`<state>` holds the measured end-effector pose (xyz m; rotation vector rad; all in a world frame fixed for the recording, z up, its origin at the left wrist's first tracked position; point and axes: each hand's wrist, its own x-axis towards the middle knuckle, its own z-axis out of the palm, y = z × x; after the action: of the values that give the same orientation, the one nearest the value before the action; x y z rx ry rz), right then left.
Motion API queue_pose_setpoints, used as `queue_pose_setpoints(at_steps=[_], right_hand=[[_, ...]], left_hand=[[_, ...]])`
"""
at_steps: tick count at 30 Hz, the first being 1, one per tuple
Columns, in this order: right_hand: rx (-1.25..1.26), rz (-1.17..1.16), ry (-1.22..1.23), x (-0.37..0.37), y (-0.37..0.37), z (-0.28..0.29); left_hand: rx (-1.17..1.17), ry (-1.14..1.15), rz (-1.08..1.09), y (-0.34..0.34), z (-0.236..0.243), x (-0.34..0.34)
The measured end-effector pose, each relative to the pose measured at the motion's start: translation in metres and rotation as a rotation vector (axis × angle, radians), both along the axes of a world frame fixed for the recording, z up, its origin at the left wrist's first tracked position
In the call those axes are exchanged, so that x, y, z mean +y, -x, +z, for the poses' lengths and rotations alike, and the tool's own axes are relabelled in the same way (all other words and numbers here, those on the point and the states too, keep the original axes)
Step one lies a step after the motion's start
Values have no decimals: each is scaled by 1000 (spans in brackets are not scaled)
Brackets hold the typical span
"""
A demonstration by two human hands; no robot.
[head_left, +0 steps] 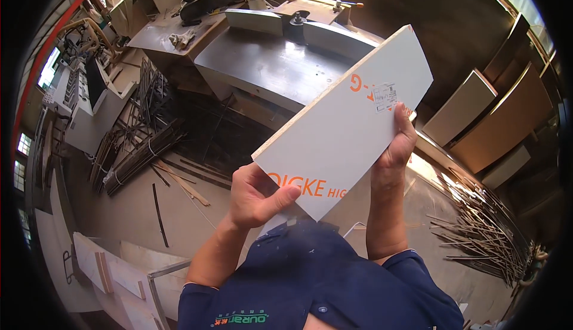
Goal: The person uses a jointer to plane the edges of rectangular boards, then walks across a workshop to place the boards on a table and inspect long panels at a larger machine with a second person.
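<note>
Two thumbs lie on the face of the white board [340, 139]: your left hand [253, 195] grips its short near edge, and your right hand [395, 145] grips the long right edge, thumb beside a paper label [385, 96]. Your other fingers go behind the board and are mostly hidden. Both forearms rise from the lower edge, the left slanting inward, the right almost straight up. You have the board out before your dark blue shirt [334, 264], tilted, its far end up and to the right — orange lettering on its face, bare chipboard along its left edge.

Past it, the board partly covers a metal machine table [268, 61]; whether they touch, you cannot tell from here. A crumpled cloth [181, 40] lies on the bench to its left. Farther out, tied bundles of dark strips [146, 157] lie on the floor at left, loose strips [483, 234] at right — and panels [498, 121] lean by the right wall.
</note>
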<state>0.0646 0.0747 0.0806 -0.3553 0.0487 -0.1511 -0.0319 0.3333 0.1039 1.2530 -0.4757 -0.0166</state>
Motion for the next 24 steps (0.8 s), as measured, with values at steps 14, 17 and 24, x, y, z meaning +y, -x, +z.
queue_pose_setpoints(at_steps=[14,17,24], right_hand=[[-69,258,24,-8,-12,-14],[-66,75,335,7,1,-4],[-341,-57,828,51,13,28]], left_hand=[[85,-128,-112,-1,27,6],[378,-137,-103,-37,21,26],[269,-284,245,-46,-34,-16]])
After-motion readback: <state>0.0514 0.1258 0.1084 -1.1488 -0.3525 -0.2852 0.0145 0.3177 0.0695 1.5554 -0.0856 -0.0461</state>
